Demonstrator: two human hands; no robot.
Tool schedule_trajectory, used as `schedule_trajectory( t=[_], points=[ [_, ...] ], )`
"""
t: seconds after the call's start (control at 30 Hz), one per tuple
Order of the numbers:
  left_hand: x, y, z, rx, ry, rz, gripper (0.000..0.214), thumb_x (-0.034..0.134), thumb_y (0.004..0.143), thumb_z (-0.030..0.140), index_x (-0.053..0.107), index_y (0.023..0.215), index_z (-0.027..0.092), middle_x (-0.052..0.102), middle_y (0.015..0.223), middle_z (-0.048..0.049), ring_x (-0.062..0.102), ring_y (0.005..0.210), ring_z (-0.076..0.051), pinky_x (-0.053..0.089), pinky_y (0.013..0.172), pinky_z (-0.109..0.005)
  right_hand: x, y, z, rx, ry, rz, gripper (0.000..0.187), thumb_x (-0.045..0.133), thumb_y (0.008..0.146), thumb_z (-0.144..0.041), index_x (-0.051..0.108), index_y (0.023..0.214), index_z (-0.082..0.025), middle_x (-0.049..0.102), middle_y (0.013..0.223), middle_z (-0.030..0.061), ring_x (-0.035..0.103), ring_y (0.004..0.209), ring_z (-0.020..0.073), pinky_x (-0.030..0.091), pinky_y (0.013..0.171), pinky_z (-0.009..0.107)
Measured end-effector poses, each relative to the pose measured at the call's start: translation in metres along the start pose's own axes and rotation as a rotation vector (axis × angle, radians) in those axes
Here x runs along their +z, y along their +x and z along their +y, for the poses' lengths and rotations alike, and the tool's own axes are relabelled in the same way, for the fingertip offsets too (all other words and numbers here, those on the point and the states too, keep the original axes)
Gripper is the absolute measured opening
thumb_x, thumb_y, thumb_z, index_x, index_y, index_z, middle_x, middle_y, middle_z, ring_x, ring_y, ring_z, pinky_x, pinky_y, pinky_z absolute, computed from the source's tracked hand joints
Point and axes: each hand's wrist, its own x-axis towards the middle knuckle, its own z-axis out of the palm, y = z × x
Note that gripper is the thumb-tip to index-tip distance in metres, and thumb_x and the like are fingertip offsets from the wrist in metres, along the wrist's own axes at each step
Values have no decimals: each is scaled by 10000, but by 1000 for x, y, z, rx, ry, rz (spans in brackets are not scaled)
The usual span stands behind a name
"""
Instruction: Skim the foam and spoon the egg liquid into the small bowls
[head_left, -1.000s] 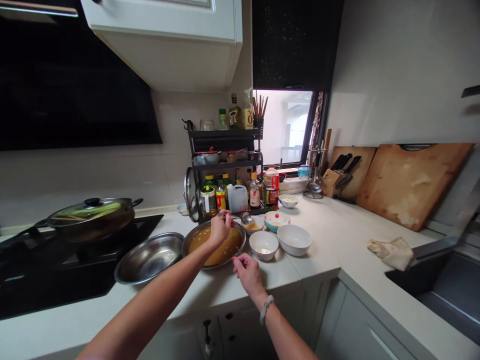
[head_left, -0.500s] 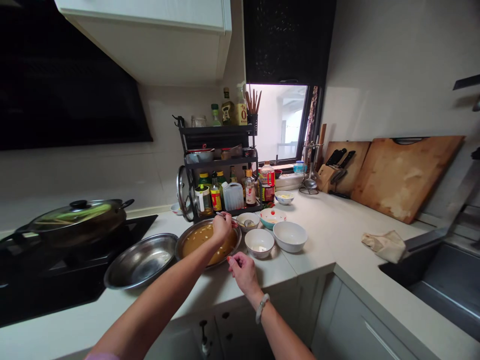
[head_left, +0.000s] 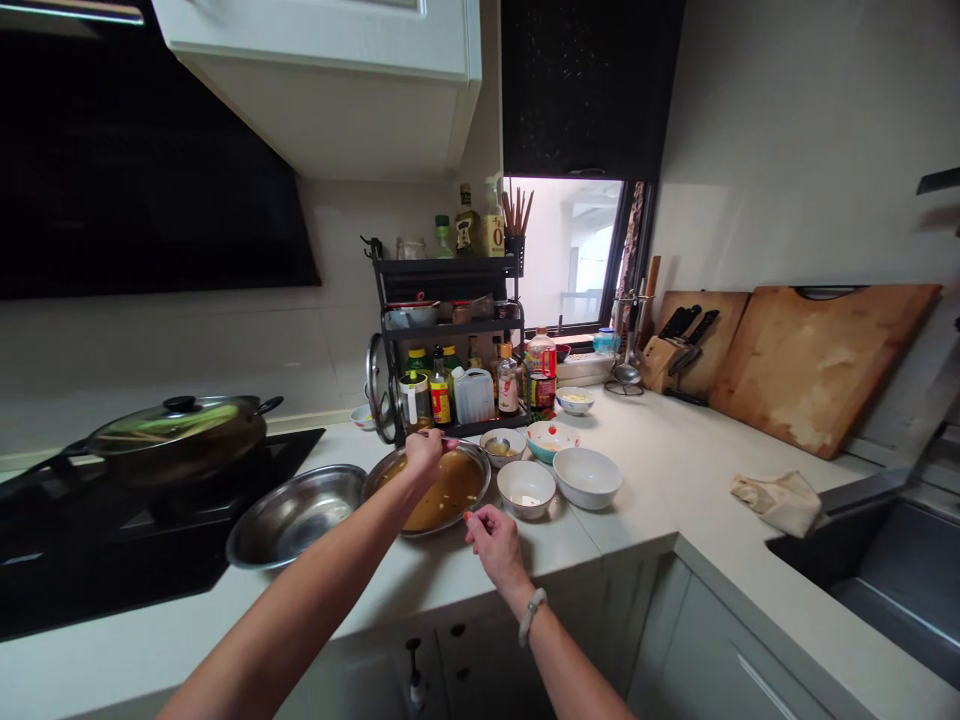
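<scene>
My left hand point(head_left: 424, 450) is closed on the handle of a metal spoon point(head_left: 480, 443), whose bowl rests in a small white bowl point(head_left: 502, 447). The hand hovers over the far rim of a round metal dish point(head_left: 442, 495) holding brown liquid. At the dish's near right rim, my right hand point(head_left: 491, 540), with a bracelet on the wrist, has its fingers pinched together. An empty steel bowl point(head_left: 296, 515) touches the dish on its left.
Two white bowls point(head_left: 527, 488) point(head_left: 589, 477) and a patterned bowl point(head_left: 551, 440) stand right of the dish. A lidded wok point(head_left: 176, 430) sits on the black hob. Behind are a bottle rack point(head_left: 450, 340), knife block point(head_left: 664, 355), cutting boards point(head_left: 817, 360), a cloth point(head_left: 780, 500) and the sink point(head_left: 877, 570).
The spoon, held lifted above the small bowl a second ago, now lies with its bowl inside it. My left hand has drawn slightly left. My right hand stays at the dish's rim.
</scene>
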Motion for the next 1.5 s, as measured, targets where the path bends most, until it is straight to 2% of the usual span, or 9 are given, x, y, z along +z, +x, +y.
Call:
schedule_trajectory(
  t=[0.17, 0.33, 0.57, 0.73, 0.83, 0.97, 1.23, 1.37, 1.5],
  points=[
    [-27, -4, 21, 6, -63, -4, 140, 497, 773, 27, 580, 715, 125, 596, 483, -9, 631, 435, -143, 544, 547, -258, 0, 0, 3, -20, -29, 7, 311, 538, 814, -443, 520, 620, -200, 566, 520, 0, 457, 433, 107, 359, 440, 220],
    [-71, -17, 36, 78, -60, -34, 110, 497, 784, 80, 573, 742, 148, 613, 468, -9, 635, 443, -157, 536, 519, -251, -1, 1, 7, -20, -23, -6, 327, 534, 819, -462, 520, 626, -199, 564, 527, -2, 459, 434, 108, 354, 438, 221],
    [-138, -48, 32, 605, 425, -289, 179, 499, 847, 317, 597, 886, 172, 681, 596, -22, 667, 521, -185, 527, 533, -268, -1, 1, 7, -14, 7, 1, 351, 556, 800, -506, 531, 642, -194, 569, 532, -2, 462, 426, 108, 353, 428, 220],
    [-155, -63, 31, 856, 571, -455, 141, 562, 809, 318, 640, 880, 224, 676, 673, -19, 645, 607, -158, 516, 639, -253, -1, 0, 2, -6, 28, 8, 386, 574, 779, -545, 529, 623, -195, 568, 516, 0, 453, 416, 105, 346, 415, 217],
    [-143, -62, 31, 846, 519, -450, 111, 589, 791, 297, 651, 859, 235, 675, 694, -23, 640, 632, -158, 504, 664, -245, -1, 0, 1, -8, 27, 15, 385, 576, 780, -542, 531, 622, -194, 567, 512, -1, 453, 410, 103, 347, 409, 216],
    [-104, -53, 27, 693, 386, -319, 138, 552, 829, 294, 630, 908, 211, 662, 616, -4, 642, 567, -159, 490, 613, -235, -1, -1, 2, -29, 12, 14, 353, 565, 805, -490, 529, 617, -193, 567, 514, -3, 453, 416, 100, 346, 412, 210],
    [-18, -32, 3, 785, 514, -533, 137, 526, 846, 244, 640, 890, 182, 619, 606, 3, 572, 554, -134, 449, 625, -224, 1, -1, 3, -6, 20, -7, 313, 557, 807, -447, 518, 626, -195, 556, 510, -16, 457, 402, 97, 350, 408, 209],
    [3, -28, -9, 782, 556, -572, 85, 570, 798, 187, 635, 742, 184, 613, 635, 0, 532, 579, -123, 436, 654, -219, 1, -1, -1, 12, 41, -9, 319, 564, 797, -456, 518, 622, -194, 561, 514, -14, 455, 402, 91, 357, 407, 206],
    [12, -19, -17, 617, 494, -507, 77, 569, 791, 177, 626, 739, 183, 587, 528, 14, 541, 495, -128, 431, 576, -220, 0, -2, -3, 32, 48, -11, 332, 574, 791, -469, 517, 615, -194, 569, 514, -10, 456, 403, 91, 367, 407, 204]
  ],
)
